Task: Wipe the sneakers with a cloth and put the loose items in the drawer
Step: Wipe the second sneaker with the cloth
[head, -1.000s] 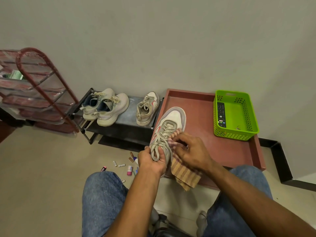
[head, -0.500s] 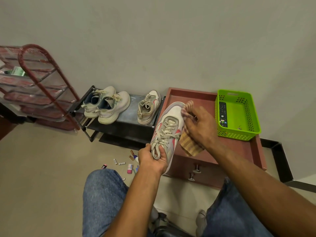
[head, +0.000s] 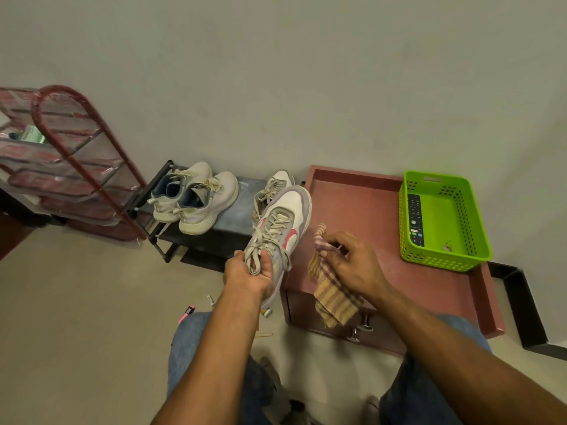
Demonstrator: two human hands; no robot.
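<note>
Sneaker (head: 280, 228) with pink side accents is held up off the floor by the left hand (head: 250, 271), whose fingers curl round its heel end and laces, toe pointing away, probably to turn its side toward the wiper. Just to its right, apart from it, the right hand (head: 352, 265) pinches a bunched striped cloth (head: 331, 289), whose tail hangs over the drawer front (head: 306, 311). Its mate (head: 270, 191) and another pair (head: 193, 197) wait on the shoe rack (head: 233, 237); small loose items (head: 187, 310) lie on the floor.

Rack (head: 214, 237) left of cabinet (head: 368, 210) — basket (head: 441, 256) on cabinet, remote (head: 414, 219) inside.
</note>
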